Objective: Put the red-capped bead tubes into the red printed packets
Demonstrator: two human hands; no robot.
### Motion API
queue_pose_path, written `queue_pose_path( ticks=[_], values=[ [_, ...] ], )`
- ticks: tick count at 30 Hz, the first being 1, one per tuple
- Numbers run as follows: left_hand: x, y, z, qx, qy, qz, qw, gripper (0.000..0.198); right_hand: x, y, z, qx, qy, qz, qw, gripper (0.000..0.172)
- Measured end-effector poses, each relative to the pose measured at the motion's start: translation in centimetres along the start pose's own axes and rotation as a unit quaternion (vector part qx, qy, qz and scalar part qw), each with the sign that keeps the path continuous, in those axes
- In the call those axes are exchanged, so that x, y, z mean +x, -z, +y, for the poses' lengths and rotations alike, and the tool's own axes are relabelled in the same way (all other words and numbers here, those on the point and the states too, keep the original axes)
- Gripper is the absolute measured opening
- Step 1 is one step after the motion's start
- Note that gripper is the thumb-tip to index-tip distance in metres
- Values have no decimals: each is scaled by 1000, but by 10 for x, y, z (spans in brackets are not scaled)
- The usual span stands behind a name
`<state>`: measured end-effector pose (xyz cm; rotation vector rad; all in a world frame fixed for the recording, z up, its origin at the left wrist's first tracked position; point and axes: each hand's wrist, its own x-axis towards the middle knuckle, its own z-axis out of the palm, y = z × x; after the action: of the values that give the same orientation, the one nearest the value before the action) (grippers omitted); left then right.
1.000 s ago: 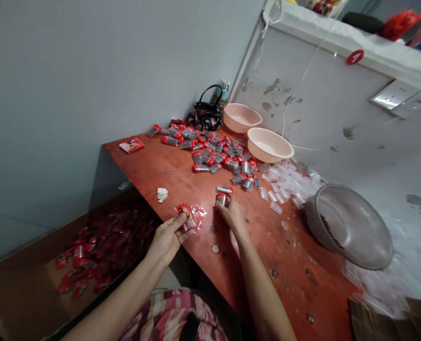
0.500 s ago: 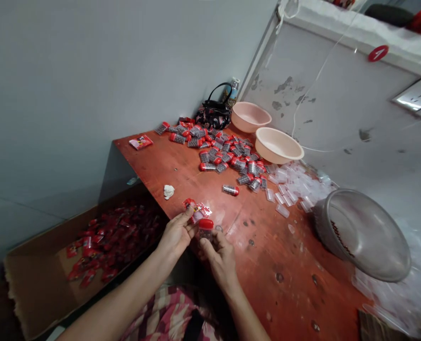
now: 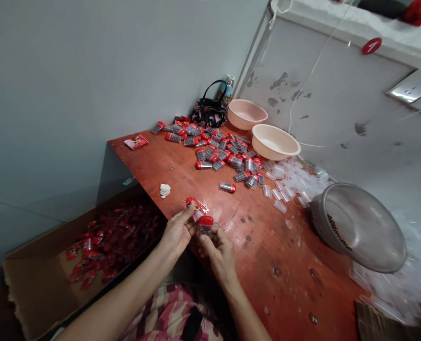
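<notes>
My left hand (image 3: 178, 230) pinches a red printed packet (image 3: 196, 207) between thumb and fingers, over the near edge of the red-brown table (image 3: 196, 185). Beside it, my right hand (image 3: 220, 251) grips a small clear bottle (image 3: 205, 226) with a red cap and dark contents, held upright. The bottle's cap is right by the packet's lower end. On the table lies a single capped bottle (image 3: 228, 187), and behind it a pile of similar filled bottles (image 3: 231, 150).
Clear empty containers (image 3: 280, 206) lie right of the pile. Two pale basins (image 3: 276, 142), a black handbag (image 3: 209, 113) and a large metal bowl (image 3: 366, 227) stand farther back. A cardboard box (image 3: 32, 289) of red packets is low left. White crumpled tissue (image 3: 165, 191) lies near the edge.
The view has shifted slightly, so the table and its objects appear a little farther left and up. Both hands keep their holds, with the packet and bottle nearly unmoved relative to each other.
</notes>
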<state>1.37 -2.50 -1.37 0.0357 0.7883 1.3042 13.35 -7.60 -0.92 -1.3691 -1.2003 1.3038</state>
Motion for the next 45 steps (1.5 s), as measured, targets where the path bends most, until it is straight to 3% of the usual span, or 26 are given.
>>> queue_pose_path(
  ticks=[4,9,14,21,29,33,36,42,45],
  values=[
    [-4,-6,-3,7,1,-16,1000,11,1,-2,2,6,1,3,1000,14],
    [-7,-8,1,74,-19,-75,994,15,3,-1,1,18,-8,-24,1000,14],
    [-5,-6,5,138,-22,-117,983,17,5,1,-2,-13,13,-12,1000,14],
    [-2,-2,1,185,1,-125,975,16,6,5,-2,-45,29,-17,998,13],
    [-2,-4,12,257,23,-171,951,17,10,2,0,157,-43,-68,984,17],
    [-1,-3,5,222,-1,-155,963,14,10,2,-4,74,13,-6,997,15],
    [-2,-2,0,212,-14,-133,968,14,10,3,-7,32,28,1,999,14],
    [-9,-3,8,253,72,-225,938,26,13,4,-2,176,-40,-45,983,16],
    [-9,-1,11,265,70,-213,938,25,13,3,2,206,-51,-22,977,17]
  ],
)
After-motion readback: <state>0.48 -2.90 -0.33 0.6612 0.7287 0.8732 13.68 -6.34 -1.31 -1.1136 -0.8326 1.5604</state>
